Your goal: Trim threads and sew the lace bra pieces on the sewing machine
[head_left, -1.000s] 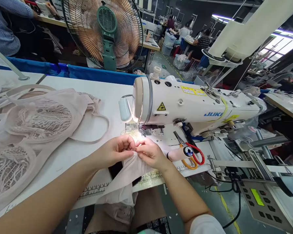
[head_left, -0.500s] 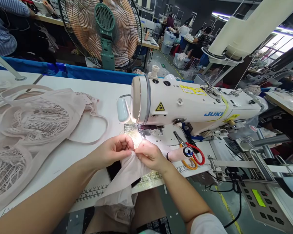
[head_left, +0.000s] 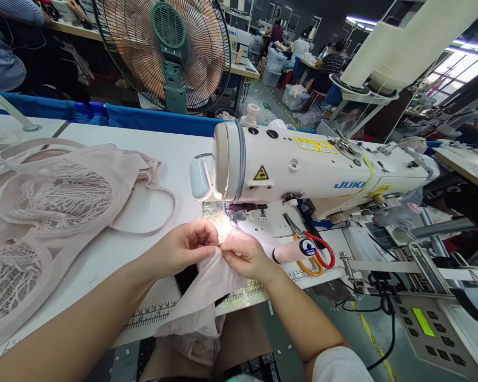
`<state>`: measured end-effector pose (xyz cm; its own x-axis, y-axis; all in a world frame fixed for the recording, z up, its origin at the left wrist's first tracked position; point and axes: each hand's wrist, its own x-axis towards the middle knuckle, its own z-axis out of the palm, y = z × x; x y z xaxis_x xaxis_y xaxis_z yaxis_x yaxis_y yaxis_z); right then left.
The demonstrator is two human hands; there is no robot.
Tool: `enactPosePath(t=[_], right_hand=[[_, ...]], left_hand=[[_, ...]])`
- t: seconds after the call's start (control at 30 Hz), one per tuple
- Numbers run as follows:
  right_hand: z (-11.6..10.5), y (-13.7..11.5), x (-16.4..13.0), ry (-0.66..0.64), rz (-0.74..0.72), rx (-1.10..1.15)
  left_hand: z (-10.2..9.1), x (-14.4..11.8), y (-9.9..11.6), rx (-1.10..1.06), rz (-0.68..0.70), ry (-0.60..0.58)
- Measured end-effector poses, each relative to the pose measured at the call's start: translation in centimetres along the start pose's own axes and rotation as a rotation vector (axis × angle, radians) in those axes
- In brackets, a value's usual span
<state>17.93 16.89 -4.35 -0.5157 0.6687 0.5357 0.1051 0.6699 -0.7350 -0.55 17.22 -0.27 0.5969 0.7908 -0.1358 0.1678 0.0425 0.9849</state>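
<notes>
Both hands meet just in front of the sewing machine [head_left: 271, 164], pinching the edge of a pale pink fabric piece [head_left: 203, 289]. My left hand [head_left: 187, 244] is closed, thumb and fingers gripping the cloth. Close against it, my right hand [head_left: 245, 253] is closed on the same edge. From the fingertips the fabric hangs over the table's front edge toward the lap, with a lacy part at its lower end. The machine's lamp lights the needle area right behind the fingers; the needle itself is hard to make out.
Pale pink lace bras [head_left: 59, 196] lie on the left of the white table [head_left: 143, 127]. Right of my hands are a pink thread spool [head_left: 292, 251] and scissors [head_left: 318, 249] with red and orange handles. A large fan [head_left: 163, 53] stands behind. A control panel [head_left: 426, 329] is at lower right.
The view has shifted very slightly. Both hands keep their grip on the fabric in the same place.
</notes>
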Motion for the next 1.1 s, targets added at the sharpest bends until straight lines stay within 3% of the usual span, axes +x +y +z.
enactPosePath(t=[0.3,0.43,0.6,0.7,0.8,0.9,1.1], right_hand=[[0.0,0.0,0.0,0.001,0.016,0.013],[0.0,-0.2,0.0,0.0,0.088,-0.007],[0.1,-0.3,-0.1,0.048,0.29,0.034],[0.0,-0.3,-0.2,0.034,0.504,0.173],[-0.2,-0.3,-0.2,-0.015,0.611,0.346],[-0.2,-0.4,-0.1,-0.055,0.627,0.346],[-0.2,-1.1,-0.1,0.003,0.509,0.085]], left_hand=[[0.1,0.1,0.2,0.009,-0.031,0.0],[0.1,0.2,0.5,-0.019,-0.079,-0.012],[0.3,0.3,0.1,-0.023,-0.159,-0.025],[0.2,0.3,-0.3,-0.081,-0.153,-0.003],[0.0,0.4,-0.5,-0.107,-0.152,0.025],[0.0,0.4,-0.4,-0.117,-0.159,0.033],[-0.1,0.4,-0.1,-0.178,-0.181,-0.007]])
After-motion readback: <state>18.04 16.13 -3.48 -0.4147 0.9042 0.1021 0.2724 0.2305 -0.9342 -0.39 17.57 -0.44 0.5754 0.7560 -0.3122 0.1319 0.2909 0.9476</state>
